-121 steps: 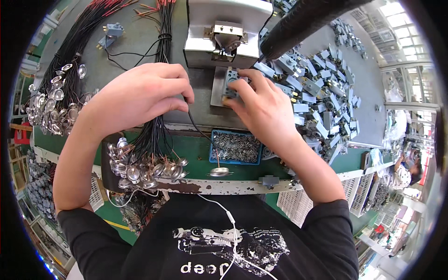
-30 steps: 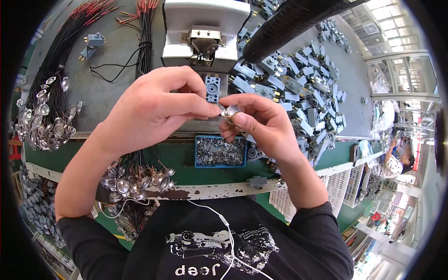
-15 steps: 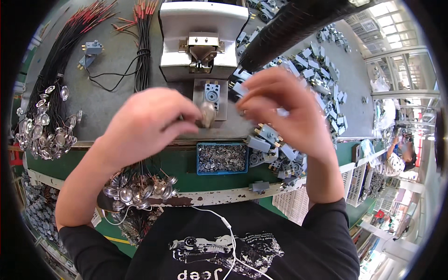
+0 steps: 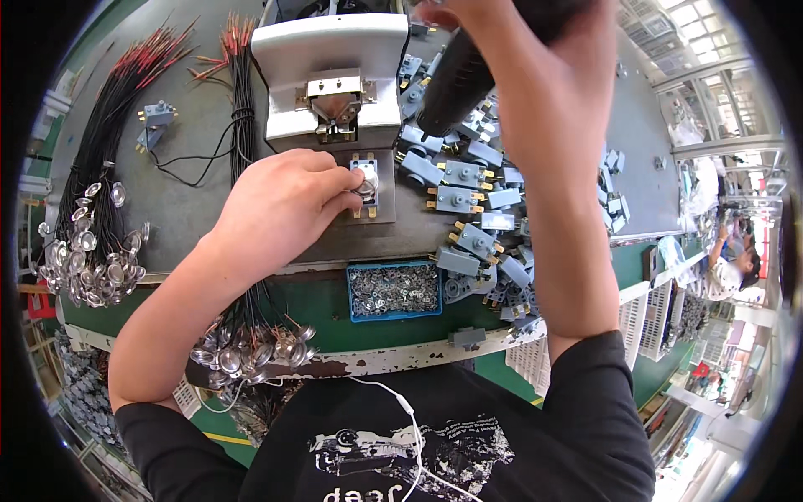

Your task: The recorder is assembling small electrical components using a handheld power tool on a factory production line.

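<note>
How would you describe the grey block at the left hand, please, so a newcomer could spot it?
Below the silver machine at top centre lies a metal plate. The grey block sits on it, by the left hand; unlike the loose grey blocks scattered to its right, it has a silver disc over it.

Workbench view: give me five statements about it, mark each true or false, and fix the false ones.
1. The left hand has its fingertips at a round metal disc over a gray box. True.
2. The right hand is inside the blue tray. False: the right hand is raised near the black handle.
3. Loose gray boxes lie to the right of the metal plate. True.
4. The blue tray holds wires. False: the blue tray holds small metal parts.
5. The bundled black wires have red ends. True.
</note>
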The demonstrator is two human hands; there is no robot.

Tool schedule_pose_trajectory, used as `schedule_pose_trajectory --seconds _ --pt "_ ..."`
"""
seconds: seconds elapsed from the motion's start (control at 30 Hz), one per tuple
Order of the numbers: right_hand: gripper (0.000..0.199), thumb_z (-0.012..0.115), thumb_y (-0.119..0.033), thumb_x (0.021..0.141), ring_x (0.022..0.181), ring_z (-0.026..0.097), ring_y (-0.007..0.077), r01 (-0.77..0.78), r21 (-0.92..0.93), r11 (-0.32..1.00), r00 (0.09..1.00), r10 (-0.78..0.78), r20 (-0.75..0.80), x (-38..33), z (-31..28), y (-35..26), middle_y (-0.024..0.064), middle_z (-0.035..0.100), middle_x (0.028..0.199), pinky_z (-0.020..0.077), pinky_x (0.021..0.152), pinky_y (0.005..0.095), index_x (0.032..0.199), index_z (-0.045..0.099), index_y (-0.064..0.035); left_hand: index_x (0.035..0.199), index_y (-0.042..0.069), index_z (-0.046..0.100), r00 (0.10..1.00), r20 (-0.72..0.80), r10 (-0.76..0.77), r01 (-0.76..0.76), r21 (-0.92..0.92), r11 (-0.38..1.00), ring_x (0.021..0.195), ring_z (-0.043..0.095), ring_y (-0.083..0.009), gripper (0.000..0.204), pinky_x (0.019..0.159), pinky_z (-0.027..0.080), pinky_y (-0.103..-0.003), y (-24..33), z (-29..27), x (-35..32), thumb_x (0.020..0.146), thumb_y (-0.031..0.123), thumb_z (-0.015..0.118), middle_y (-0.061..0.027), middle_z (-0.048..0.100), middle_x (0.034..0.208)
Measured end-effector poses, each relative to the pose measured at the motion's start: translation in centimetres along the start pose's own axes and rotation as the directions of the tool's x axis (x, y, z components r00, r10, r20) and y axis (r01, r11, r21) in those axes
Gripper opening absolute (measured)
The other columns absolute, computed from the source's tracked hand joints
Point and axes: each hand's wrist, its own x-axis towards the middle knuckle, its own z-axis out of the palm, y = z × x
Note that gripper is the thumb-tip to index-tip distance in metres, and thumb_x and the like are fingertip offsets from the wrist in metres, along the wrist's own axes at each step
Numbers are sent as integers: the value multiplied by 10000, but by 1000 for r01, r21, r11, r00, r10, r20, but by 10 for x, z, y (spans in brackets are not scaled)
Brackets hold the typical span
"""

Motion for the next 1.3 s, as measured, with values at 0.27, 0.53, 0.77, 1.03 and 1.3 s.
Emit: schedule_pose_trajectory --seconds 0.27,0.53,0.77,1.03,1.3 --pt "466 774 -53 910 987 700 165 279 15 960 948 -273 -164 16 6 19 91 716 1069 528 885 300 1305 536 18 950 78 681 1000 -1 -17 17 68 998 818 678 -264 175 684 551 -411 11 -1 -1 880 228 739 -56 629 771" --pt "481 761 41 878 835 687 138 16 413 910 985 57 -163 29 99 -1 111 691 1061 566 719 265 1266 483 -17 949 70 649 1000 -8 -3 4 46 999 862 679 -269 189 750 550 -414 10 5 -6 909 246 706 -60 652 820" --pt "638 748 27 899 917 675 134 -237 521 820 965 259 31 41 97 -15 114 637 1202 586 760 267 1398 356 -32 944 67 644 1000 11 5 -6 39 999 857 690 -265 191 748 551 -414 7 8 -4 914 246 702 -62 669 821" --pt "758 711 45 898 959 682 163 18 338 941 986 40 -164 26 112 -12 118 631 1095 601 784 292 1493 248 -30 923 69 621 999 -49 10 -9 2 1000 755 689 -277 206 682 545 -423 4 10 -8 900 250 717 -61 653 737" --pt "713 704 -3 918 851 665 147 57 125 991 987 -36 -158 46 102 -6 85 618 1073 571 722 290 1480 267 -27 981 70 642 999 -46 20 -18 42 999 742 691 -269 221 678 543 -410 8 9 -7 895 258 722 -54 671 749"
